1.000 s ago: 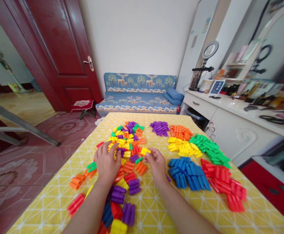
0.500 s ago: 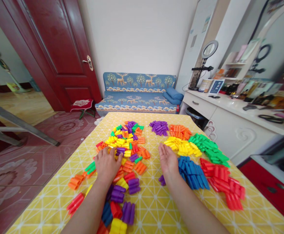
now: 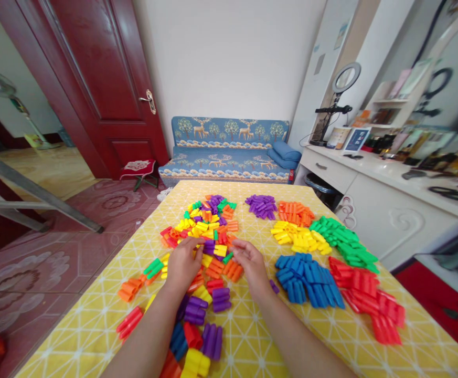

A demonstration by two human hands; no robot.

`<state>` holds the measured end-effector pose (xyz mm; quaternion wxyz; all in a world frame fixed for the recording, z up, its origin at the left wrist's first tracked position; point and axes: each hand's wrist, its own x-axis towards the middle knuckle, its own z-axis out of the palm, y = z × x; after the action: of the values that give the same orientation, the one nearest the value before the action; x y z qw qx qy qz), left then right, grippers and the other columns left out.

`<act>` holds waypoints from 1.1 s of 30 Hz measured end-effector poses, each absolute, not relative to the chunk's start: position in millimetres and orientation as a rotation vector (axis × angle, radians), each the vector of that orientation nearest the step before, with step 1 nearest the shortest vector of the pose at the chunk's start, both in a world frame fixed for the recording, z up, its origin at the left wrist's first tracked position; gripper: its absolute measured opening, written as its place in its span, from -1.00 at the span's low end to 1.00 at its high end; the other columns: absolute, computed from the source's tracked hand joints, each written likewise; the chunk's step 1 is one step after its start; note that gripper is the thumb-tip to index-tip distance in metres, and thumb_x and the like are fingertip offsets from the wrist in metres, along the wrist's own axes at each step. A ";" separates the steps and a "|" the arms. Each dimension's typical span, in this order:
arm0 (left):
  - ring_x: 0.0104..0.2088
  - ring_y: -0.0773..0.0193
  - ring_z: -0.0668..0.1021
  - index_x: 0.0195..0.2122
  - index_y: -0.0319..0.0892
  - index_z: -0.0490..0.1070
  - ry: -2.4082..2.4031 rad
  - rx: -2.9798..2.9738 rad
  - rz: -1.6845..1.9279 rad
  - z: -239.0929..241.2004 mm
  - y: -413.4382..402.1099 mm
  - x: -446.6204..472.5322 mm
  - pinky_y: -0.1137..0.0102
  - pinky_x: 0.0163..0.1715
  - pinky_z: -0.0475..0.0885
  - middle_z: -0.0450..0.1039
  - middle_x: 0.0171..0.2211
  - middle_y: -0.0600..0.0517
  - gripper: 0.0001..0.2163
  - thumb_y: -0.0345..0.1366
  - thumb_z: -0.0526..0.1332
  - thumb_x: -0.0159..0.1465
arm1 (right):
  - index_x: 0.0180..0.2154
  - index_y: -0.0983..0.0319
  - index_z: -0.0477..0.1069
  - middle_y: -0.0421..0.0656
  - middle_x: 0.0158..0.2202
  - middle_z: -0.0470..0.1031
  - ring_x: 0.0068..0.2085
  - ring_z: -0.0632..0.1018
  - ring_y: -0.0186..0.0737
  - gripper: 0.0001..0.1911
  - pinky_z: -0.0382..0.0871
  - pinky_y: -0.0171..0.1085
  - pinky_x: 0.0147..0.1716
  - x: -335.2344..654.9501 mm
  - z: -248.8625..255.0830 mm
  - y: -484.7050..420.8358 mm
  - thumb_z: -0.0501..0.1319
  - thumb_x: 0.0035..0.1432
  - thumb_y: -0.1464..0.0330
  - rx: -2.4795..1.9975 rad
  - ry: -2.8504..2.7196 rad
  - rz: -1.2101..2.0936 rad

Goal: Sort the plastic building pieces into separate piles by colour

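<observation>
My left hand (image 3: 184,261) is over the mixed pile, thumb and forefinger closed on the left end of a purple block (image 3: 209,247). A yellow block (image 3: 220,250) lies against that purple one, seemingly joined to it. My right hand (image 3: 251,263) is at the pile's right edge, fingers bent and apart, holding nothing I can see. Just left of its fingertips are a small green block (image 3: 227,258) and an orange block (image 3: 233,270). Below, between my forearms, lie purple blocks (image 3: 212,341), a red block (image 3: 192,335) and yellow blocks (image 3: 195,362).
To the right, blocks lie sorted by colour: purple (image 3: 261,207), orange (image 3: 295,213), yellow (image 3: 301,238), green (image 3: 342,241), blue (image 3: 309,281) and red (image 3: 366,294). A yellow patterned cloth (image 3: 244,336) covers the table. Beyond are a blue sofa (image 3: 229,160) and a white dresser (image 3: 386,210).
My right hand has moved left from beside the blue pile to the mixed pile, its fingers bending. My left hand has shifted slightly right, and the purple and yellow blocks with it.
</observation>
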<state>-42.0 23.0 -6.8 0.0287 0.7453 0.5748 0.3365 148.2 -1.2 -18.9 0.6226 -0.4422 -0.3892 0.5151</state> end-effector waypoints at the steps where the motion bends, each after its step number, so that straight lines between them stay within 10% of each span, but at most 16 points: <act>1: -0.22 0.22 0.56 -0.19 -0.11 0.49 1.748 2.259 1.092 -6.6 22.6 -41.7 0.37 -0.20 0.43 0.54 -0.20 0.00 -0.79 -0.34 0.08 0.24 | -0.24 0.25 0.48 -0.11 -0.28 0.57 -0.19 0.57 -0.16 -0.66 0.45 -0.22 -0.19 146.5 -21.6 -1.6 0.35 -0.10 0.25 -1.024 -0.966 1.132; 23: -0.09 0.09 0.54 0.00 0.00 0.44 1.757 2.316 0.638 -7.0 16.2 -36.4 0.28 -0.12 0.42 0.48 -0.01 0.00 -0.60 -0.22 0.27 0.09 | -0.01 0.21 0.40 -0.08 -0.01 0.43 0.04 0.40 -0.18 -0.57 0.24 -0.17 0.10 134.5 -26.7 -16.0 0.16 0.03 0.51 -1.212 -1.836 0.497; 33: -0.08 0.12 0.54 -0.09 -0.15 0.48 1.422 2.034 1.274 -15.4 31.2 -39.9 0.22 -0.03 0.41 0.52 -0.12 -0.06 -0.73 -0.20 0.14 0.25 | -0.09 0.20 0.43 -0.13 -0.15 0.54 -0.14 0.53 -0.20 -0.74 0.36 -0.24 -0.11 134.0 -28.2 -12.1 0.12 0.17 0.38 -1.140 -1.549 0.671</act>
<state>-39.9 31.2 -15.4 0.1749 0.7179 0.5020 0.4495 134.0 -12.1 -28.2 0.5249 -0.4763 -0.6473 0.2806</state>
